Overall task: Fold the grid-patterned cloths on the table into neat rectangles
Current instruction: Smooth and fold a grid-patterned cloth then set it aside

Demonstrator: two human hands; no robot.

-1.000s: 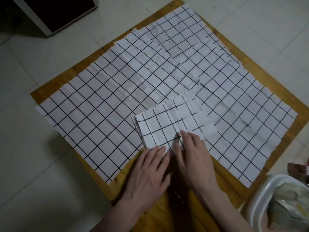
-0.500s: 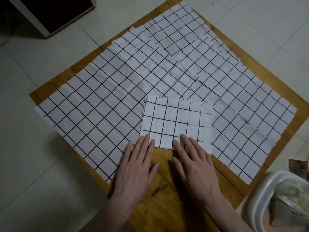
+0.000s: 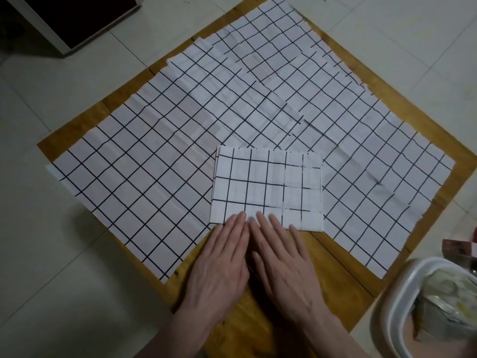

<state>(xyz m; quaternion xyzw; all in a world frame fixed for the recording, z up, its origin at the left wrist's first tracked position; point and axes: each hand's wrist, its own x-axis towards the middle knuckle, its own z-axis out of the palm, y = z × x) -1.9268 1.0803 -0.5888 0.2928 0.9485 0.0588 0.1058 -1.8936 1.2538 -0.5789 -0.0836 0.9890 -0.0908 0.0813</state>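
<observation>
Two bare hands, the left hand (image 3: 219, 264) and the right hand (image 3: 286, 267), with bare forearms; no sleeves, rings, watch or gloves visible; short, unpainted fingernails.

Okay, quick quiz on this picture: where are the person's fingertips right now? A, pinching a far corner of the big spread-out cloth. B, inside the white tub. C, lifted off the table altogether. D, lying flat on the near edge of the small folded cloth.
D: the left hand and right hand lie flat side by side, straight fingertips on the near edge of the folded cloth.
</observation>
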